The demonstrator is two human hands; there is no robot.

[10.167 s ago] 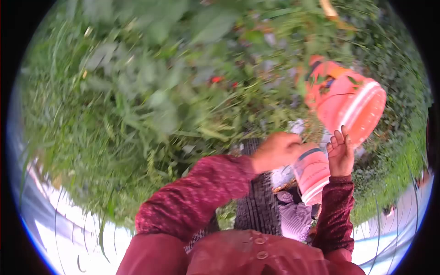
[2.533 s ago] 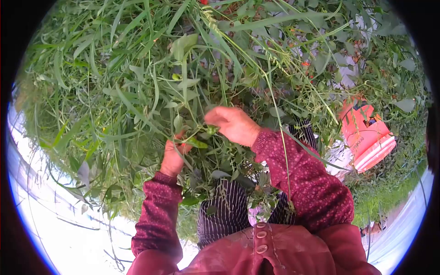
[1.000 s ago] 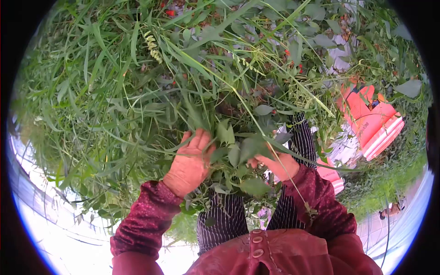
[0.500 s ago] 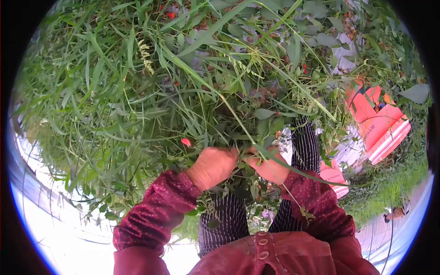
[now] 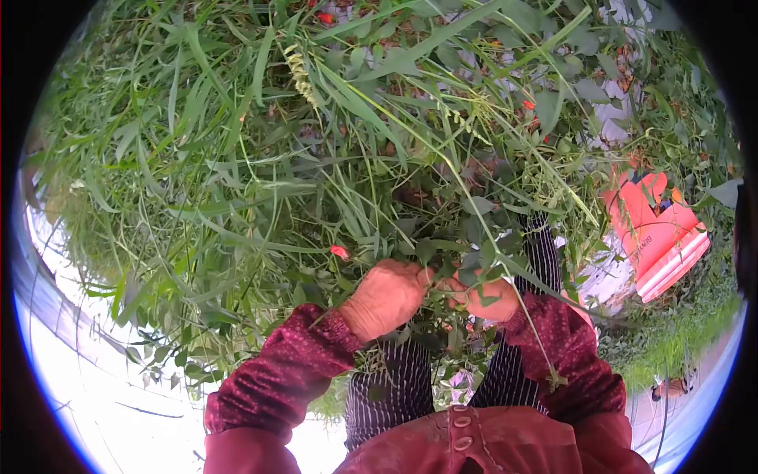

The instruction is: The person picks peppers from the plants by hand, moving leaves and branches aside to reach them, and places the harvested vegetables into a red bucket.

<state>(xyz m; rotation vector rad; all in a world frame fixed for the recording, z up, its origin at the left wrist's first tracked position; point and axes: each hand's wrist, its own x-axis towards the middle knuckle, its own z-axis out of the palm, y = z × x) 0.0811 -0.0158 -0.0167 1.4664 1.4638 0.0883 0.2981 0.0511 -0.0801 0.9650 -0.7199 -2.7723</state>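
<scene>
My left hand (image 5: 385, 296) is closed among the green growth, its fingertips pinched around plant stems that are mostly hidden. Close beside it on the right, my right hand (image 5: 485, 299) is closed too, with leafy stems (image 5: 439, 292) running between the two hands. Several leaves partly cover the right hand's fingers. A long grass stalk (image 5: 478, 209) slants across in front of the right hand and sleeve. A small bright red thing (image 5: 339, 252), perhaps a fruit or petal, hangs just up and left of my left hand.
Dense grass (image 5: 158, 189) and weeds fill the left and far side. A red lettered container (image 5: 655, 237) lies tilted at the right. Pale sheeting (image 5: 612, 118) shows through the leaves. My striped trouser legs (image 5: 387, 395) are below, and a strip of low grass (image 5: 663, 347) borders the right.
Both hands have shifted slightly right and down in view and remain closed near each other. The view has moved, with plants and the red container appearing lower and farther right.
</scene>
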